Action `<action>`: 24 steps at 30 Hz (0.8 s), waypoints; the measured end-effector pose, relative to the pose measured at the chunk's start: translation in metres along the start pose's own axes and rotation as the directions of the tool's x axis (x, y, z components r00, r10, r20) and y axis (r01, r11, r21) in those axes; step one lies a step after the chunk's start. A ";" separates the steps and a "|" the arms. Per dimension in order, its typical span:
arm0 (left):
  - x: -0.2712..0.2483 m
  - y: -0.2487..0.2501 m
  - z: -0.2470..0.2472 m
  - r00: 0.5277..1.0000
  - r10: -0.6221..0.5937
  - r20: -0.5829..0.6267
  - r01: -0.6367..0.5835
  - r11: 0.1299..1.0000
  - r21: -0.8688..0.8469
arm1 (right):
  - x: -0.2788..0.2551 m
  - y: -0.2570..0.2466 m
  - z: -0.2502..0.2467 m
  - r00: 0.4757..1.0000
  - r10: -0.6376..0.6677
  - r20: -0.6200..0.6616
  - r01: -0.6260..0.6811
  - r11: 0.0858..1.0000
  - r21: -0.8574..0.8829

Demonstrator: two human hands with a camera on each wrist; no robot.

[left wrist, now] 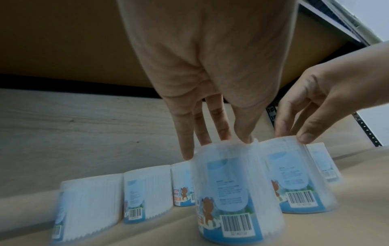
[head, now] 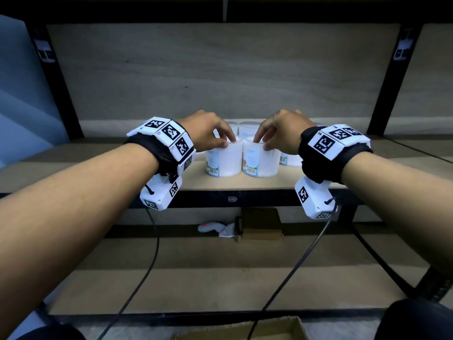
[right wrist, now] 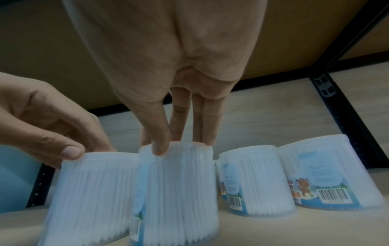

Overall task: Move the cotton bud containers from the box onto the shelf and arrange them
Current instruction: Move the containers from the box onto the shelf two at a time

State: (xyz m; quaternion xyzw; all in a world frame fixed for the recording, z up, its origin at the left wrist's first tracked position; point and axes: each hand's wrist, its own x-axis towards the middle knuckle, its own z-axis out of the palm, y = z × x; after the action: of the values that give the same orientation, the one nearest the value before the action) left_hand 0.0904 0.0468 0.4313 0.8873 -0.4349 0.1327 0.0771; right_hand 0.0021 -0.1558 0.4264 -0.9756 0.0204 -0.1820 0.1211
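Two clear cotton bud containers with blue bear labels stand side by side near the front of the wooden shelf (head: 220, 184). My left hand (head: 229, 142) pinches the top rim of the left container (head: 224, 163) between thumb and fingers. My right hand (head: 261, 144) pinches the rim of the right container (head: 261, 164) the same way. The left wrist view shows my left hand (left wrist: 219, 144) on its container (left wrist: 235, 191). The right wrist view shows my right hand (right wrist: 181, 144) on its container (right wrist: 176, 191). Both containers look blurred.
More containers stand behind (head: 248, 130) and to both sides (left wrist: 147, 194) (right wrist: 328, 171). Black uprights (head: 384, 94) frame the bay. The lower shelf holds a small carton (head: 261, 225). An open cardboard box (head: 245, 333) sits at the bottom edge. Cables hang from both wrists.
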 end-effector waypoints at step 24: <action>0.046 -0.026 0.029 0.990 -0.090 -0.109 0.084 0.994 -0.063 | 0.041 0.028 0.019 0.999 -0.027 -0.037 0.025 0.999 -0.045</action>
State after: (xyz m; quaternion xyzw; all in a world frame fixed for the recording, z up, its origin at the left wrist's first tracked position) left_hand 0.1423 0.0209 0.4168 0.8940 -0.3945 0.1657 0.1330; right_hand 0.0475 -0.1814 0.4164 -0.9746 0.0141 -0.2015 0.0967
